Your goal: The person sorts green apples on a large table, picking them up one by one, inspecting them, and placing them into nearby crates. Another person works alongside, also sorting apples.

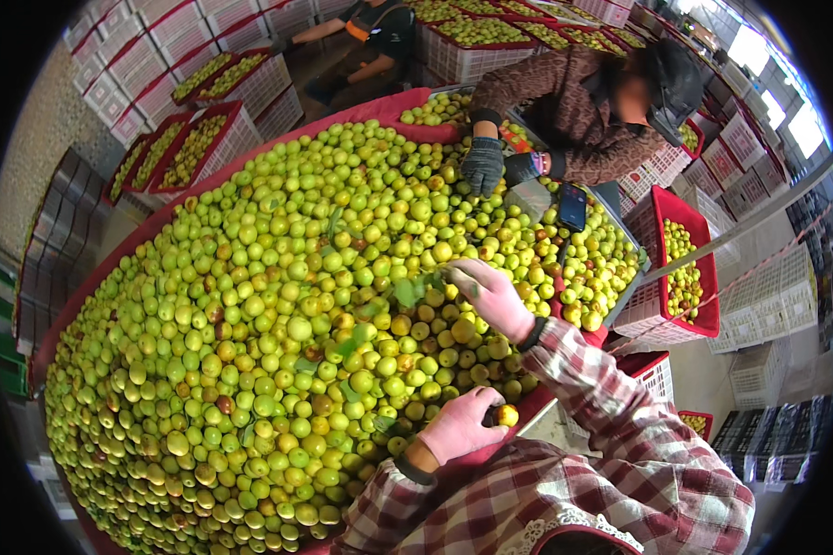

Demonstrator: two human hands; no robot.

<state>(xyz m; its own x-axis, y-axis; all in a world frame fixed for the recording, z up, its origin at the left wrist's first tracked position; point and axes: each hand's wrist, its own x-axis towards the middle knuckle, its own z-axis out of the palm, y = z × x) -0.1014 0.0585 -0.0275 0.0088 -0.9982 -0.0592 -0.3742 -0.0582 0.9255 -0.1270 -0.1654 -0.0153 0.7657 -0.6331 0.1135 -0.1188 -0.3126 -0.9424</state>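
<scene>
A large heap of green and yellow jujubes (250, 305), some with brown patches, lies before me on red cloth. My left hand (461, 427), in a pink glove, is curled round a yellow-brown jujube (507, 415) at the heap's near edge; a darker fruit shows beside it, partly hidden by the fingers. Farther up, my right hand (489, 298), also pink-gloved, reaches over the heap. Its fingertips pinch a sprig of green leaves (408, 292), slightly blurred. More loose leaves (347, 345) lie among the fruit between the two hands.
Across the heap, a co-worker's dark-gloved hand (483, 166) touches the fruit. Near it are a phone (573, 206) and a grey block (529, 199). A metal-edged tray (628, 239) of jujubes adjoins at right, beside a red-lined crate (711, 277). Another person sits beyond the red rim (333, 119).
</scene>
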